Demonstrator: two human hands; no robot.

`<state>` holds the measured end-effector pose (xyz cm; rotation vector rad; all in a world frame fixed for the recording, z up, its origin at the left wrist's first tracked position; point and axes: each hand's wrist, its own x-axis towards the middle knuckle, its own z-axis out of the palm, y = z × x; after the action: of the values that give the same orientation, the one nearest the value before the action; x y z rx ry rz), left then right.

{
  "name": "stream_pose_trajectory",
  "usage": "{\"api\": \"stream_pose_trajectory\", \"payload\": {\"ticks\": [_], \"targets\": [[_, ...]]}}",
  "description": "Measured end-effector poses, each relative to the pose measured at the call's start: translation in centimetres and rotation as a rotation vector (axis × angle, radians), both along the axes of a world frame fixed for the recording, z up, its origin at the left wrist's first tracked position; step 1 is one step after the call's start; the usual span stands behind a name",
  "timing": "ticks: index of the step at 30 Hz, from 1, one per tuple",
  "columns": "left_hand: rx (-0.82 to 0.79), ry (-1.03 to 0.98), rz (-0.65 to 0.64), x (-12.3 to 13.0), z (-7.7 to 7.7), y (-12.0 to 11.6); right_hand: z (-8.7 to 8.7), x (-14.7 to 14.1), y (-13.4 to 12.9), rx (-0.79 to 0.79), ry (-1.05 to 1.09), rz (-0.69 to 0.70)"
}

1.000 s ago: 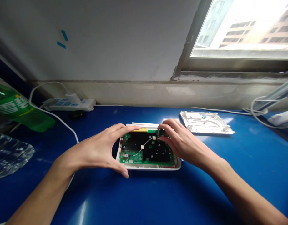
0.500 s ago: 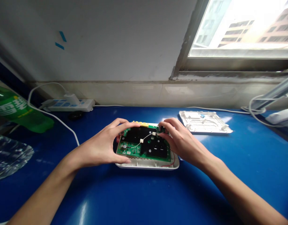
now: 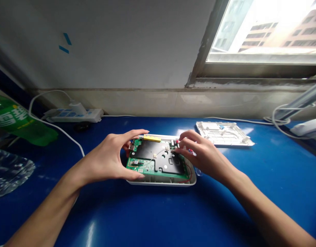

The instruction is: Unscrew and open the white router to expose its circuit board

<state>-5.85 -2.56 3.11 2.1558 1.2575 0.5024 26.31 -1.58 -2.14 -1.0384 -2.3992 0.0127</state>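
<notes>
A white plastic casing (image 3: 163,183) lies open on the blue table, with a green circuit board (image 3: 147,169) in it. A black plate (image 3: 150,150) covers much of the board, and a yellow connector block (image 3: 152,138) sits at its far edge. My left hand (image 3: 106,156) spans the casing's left end, thumb on the near side and fingers at the far side. Over the right end, my right hand (image 3: 196,149) has thumb and fingertips closed at the end of a thin pale wire (image 3: 160,151), which crosses the plate. A red wire (image 3: 190,171) curves along the right.
A white cover (image 3: 224,133) lies at the back right. To the left are a green bottle (image 3: 26,120), a clear plastic bottle (image 3: 11,173), a power strip (image 3: 92,115) and a white cable (image 3: 62,128). A transparent object with red (image 3: 198,171) lies beside the casing.
The board sits tilted differently, and its black plate now catches the light. My left fingers have come off the yellow block. My right fingers have lifted slightly and moved off the board's corner.
</notes>
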Motion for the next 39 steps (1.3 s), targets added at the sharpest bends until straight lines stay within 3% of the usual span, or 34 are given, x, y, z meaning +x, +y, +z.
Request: {"api": "stream_pose_trajectory", "payload": {"ticks": [6, 8, 13, 20, 23, 29, 39], "targets": [[-0.054, -0.06, -0.041, 0.0, 0.0, 0.0, 1.4, 0.1, -0.2, -0.12, 0.137, 0.039], [-0.069, -0.07, -0.052, 0.1, 0.0, -0.1, 2.3, -0.1, -0.6, -0.253, 0.198, 0.026], [-0.061, -0.009, -0.05, 0.2, 0.0, -0.2, 3.3, -0.5, -1.2, -0.783, 0.308, -0.011], [-0.037, -0.001, -0.054, 0.2, -0.3, 0.0, 2.8, 0.1, -0.8, -0.974, 0.519, -0.125], [-0.026, 0.008, -0.044, 0.2, -0.4, 0.0, 2.7, 0.1, -0.7, -0.927, 0.454, -0.121], [-0.021, 0.019, -0.043, 0.2, -0.4, -0.1, 1.8, -0.7, -0.8, -0.453, 0.228, -0.159], [-0.031, 0.04, -0.032, 0.0, -0.5, -0.2, 0.6, -0.9, -0.5, -0.353, 0.173, -0.111]]}}
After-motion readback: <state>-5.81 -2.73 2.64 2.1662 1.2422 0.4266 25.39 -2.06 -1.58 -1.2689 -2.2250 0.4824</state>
